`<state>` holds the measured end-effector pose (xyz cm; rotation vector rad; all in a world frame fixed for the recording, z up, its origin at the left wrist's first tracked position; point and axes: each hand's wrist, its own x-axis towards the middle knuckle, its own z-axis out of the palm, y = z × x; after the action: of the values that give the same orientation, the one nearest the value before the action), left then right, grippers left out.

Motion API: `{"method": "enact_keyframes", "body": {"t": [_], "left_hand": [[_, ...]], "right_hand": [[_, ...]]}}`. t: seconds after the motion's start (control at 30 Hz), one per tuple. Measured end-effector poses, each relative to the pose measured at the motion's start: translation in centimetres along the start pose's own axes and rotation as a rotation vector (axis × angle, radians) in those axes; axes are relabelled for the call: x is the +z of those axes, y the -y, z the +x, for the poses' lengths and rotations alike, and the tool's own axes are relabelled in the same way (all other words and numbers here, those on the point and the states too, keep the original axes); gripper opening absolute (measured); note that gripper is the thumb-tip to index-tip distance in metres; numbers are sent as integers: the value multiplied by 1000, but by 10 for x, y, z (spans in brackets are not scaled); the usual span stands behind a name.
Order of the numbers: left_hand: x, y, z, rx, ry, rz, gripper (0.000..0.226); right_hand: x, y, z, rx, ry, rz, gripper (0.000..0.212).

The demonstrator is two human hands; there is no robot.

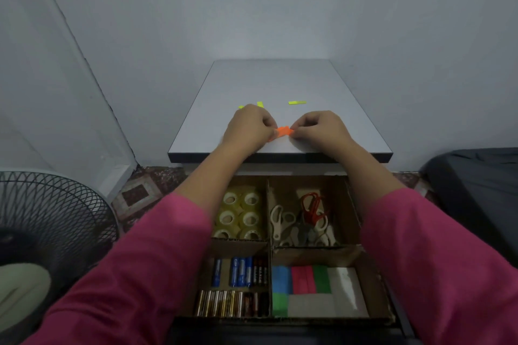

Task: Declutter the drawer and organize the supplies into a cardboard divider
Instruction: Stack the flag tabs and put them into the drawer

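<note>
On the grey cabinet top (280,84), my left hand (249,127) and my right hand (319,129) both pinch a small stack of orange sticky notes (282,131) between their fingertips. Yellow sticky strips lie beyond: one (297,103) to the right, others (260,104) partly hidden behind my left hand. Below, the open drawer holds a cardboard divider (269,235) with four compartments: tape rolls (241,214) far left, scissors (304,218) far right, batteries (238,286) near left, coloured sticky note pads (305,280) near right.
A black fan (47,232) stands on the floor at the left. Dark bedding (476,176) lies at the right. Walls close in behind the cabinet and on the left. My pink sleeves cover the drawer's left and right edges.
</note>
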<state>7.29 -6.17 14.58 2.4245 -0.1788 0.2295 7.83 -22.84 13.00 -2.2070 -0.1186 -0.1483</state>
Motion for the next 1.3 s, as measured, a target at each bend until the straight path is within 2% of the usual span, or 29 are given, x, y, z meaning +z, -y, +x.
{"method": "enact_keyframes", "body": {"t": [0.23, 0.3, 0.4, 0.57, 0.67, 0.87, 1.0, 1.17, 1.3], "left_hand": [[10, -7, -86, -57, 47, -429, 21], [17, -7, -116, -82, 133, -478, 15], [32, -3, -152, -115, 269, -534, 9], [57, 10, -176, -139, 423, -606, 14], [64, 15, -179, -120, 446, -605, 16], [68, 20, -178, -102, 422, -615, 16], [71, 18, -179, -73, 440, -576, 7], [75, 18, -181, -7, 469, -423, 8], [77, 14, -183, 140, 474, -235, 8]], "right_hand": [[-13, 3, -96, 71, 36, 80, 7], [-15, -6, -129, 175, 117, 92, 7], [-16, -21, -167, 342, 221, -23, 7], [-4, -47, -191, 633, 331, -288, 11], [13, -64, -195, 555, 316, -582, 27], [28, -66, -199, 496, 278, -743, 20], [29, -66, -201, 478, 299, -772, 20], [23, -58, -196, 532, 364, -780, 23], [2, -53, -190, 619, 342, -638, 21]]}}
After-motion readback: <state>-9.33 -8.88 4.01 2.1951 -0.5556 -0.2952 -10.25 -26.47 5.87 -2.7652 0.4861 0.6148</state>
